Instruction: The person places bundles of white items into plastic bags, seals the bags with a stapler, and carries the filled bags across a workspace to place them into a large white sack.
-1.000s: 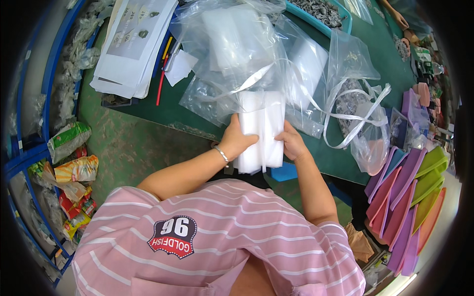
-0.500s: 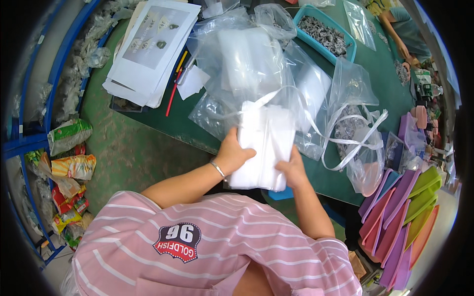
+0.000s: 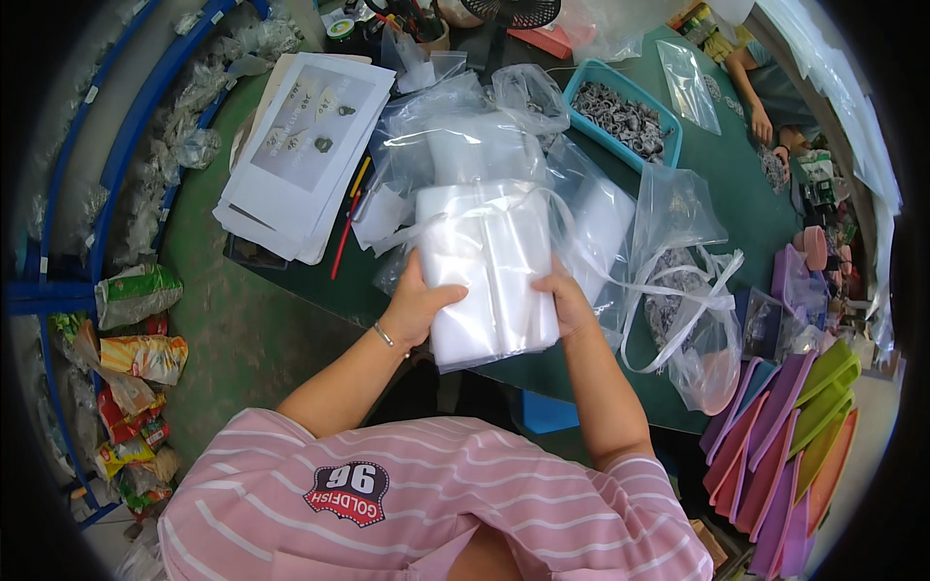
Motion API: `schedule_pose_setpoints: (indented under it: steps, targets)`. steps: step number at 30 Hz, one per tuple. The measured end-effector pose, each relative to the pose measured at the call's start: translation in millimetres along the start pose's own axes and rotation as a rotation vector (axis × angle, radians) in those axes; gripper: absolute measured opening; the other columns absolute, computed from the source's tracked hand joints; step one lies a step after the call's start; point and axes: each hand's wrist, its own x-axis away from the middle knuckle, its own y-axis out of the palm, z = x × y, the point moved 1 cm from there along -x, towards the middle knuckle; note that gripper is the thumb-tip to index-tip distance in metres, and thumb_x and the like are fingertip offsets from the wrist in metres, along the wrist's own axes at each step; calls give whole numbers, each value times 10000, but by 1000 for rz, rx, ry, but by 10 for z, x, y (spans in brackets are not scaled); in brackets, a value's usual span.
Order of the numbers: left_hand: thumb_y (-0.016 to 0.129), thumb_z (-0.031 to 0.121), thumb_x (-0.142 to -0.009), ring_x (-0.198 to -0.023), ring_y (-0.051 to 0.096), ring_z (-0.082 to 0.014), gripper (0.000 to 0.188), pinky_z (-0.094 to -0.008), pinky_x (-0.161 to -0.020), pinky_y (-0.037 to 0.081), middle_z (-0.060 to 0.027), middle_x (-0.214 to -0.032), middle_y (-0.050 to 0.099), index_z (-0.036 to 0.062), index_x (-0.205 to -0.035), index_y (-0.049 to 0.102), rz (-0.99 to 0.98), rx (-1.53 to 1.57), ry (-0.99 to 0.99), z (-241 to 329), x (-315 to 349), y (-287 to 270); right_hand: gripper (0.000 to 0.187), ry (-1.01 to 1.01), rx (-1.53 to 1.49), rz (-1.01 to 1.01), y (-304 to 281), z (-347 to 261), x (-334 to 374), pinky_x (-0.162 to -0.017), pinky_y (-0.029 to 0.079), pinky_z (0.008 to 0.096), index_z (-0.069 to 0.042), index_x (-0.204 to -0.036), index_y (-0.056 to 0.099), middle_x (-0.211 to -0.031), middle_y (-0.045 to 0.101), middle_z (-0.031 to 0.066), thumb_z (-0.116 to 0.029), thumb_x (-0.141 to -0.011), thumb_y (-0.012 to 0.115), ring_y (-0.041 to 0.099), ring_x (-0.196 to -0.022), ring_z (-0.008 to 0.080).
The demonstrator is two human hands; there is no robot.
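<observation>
Left grip, right grip clasp glossy plastic bundle (whitish, oblong).

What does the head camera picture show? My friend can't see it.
A person's left hand and right hand hold a stack of whitish plastic by its sides, at a green table. Papers lie farther left; a blue tray of grey pieces sits farther right.

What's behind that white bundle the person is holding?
Just past the far edge of the white bundle, held between the left hand and right hand, is a clear plastic bag with whitish contents. Whatever is directly beneath the bundle is covered.
</observation>
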Motion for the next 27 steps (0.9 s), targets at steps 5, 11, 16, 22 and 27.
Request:
schedule_pose_setpoints:
  steps: [5,11,16,22,27]
  targets:
    - [549,-56,-703,-1016,510,-243,671,-352,-830,465,-132,-1140,473,53,-1305,273,-7,-48,-67,-41,-345,25,741,75,149,113,64,-123,-157,-888,429,336,-39,-1334,287,-1205,477,143,-82,-685,643,510,-1055,238]
    - [570,-60,-699,-1021,511,-235,699,-346,-813,477,-131,-1151,473,61,-1313,260,16,108,2,177,-437,16,749,-162,-8,36,147,-268,-273,-823,474,325,-26,-1324,293,-1164,501,158,26,-661,639,539,-1004,257]
    - [611,-25,-697,-1022,513,-248,722,-353,-813,476,-159,-1170,458,38,-1316,245,42,-27,75,121,-768,-52,716,-115,20,174,63,-221,-598,-783,498,361,0,-1316,275,-1141,497,199,71,-666,567,554,-966,290]
    - [631,-63,-649,-1084,477,-286,844,-378,-811,475,-206,-1215,420,37,-1353,177,33,0,-238,215,-638,-68,646,-128,-386,142,57,-86,-476,-890,430,419,19,-1297,290,-1182,478,192,-181,-757,582,506,-1051,329]
    - [649,-83,-619,-1082,468,-315,887,-397,-810,477,-195,-1208,420,59,-1357,177,191,124,-24,-5,-606,23,685,-237,-786,-178,553,225,4,-994,319,454,-58,-1330,273,-1319,388,128,-431,-822,542,389,-1198,311]
